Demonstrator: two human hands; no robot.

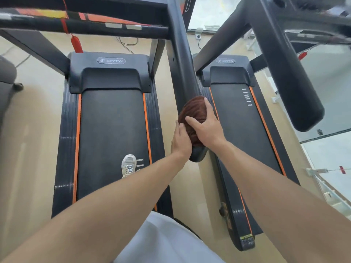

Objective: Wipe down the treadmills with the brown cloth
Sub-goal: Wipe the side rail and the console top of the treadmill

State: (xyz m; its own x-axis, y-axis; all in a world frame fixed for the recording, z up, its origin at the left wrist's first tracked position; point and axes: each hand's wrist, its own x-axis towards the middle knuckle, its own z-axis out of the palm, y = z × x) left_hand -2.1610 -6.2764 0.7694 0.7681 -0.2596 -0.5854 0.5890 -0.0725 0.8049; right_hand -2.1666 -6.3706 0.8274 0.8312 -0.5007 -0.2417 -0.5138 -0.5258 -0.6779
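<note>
your right hand [206, 128] and left hand [181, 140] both curl around the brown cloth [193, 112], gripping it wrapped on the handrail [182, 69] between two treadmills.

1. Left treadmill's motor cover [109, 73] has a silver badge [111, 60] that reads "BRTW".
2. Right treadmill's motor cover [227, 73] carries the same kind of badge [225, 61], too blurry to read though.
</note>
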